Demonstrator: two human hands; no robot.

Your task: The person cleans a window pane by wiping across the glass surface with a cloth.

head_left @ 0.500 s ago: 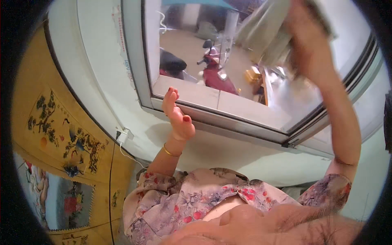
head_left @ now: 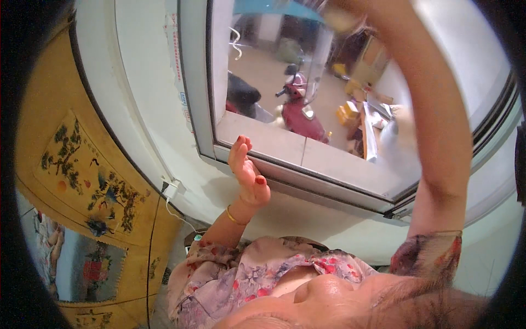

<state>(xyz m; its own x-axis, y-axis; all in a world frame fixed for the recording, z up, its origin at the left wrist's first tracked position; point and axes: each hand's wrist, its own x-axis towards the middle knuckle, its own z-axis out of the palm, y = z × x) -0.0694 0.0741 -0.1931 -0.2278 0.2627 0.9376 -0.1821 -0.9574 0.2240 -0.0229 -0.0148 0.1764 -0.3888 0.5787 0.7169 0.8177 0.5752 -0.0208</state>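
Note:
My left hand, with red nails and a gold bangle at the wrist, is open. Its fingers are stretched up and it rests against the lower window frame. My right arm reaches high across the window glass. At the top edge of the picture my right hand is smeared by motion and partly cut off. A pale blurred patch lies beside it, and I cannot make out whether it is fingers or cloth.
Beyond the glass stand a red scooter, a dark seat and a yellow box. To the left is a yellow panel with painted trees. A white plug with a cable sits low on the wall.
My right hand has swung up and left across the glass to the top edge. The greyish cloth seen under it before no longer shows clearly. The left hand stays at the frame.

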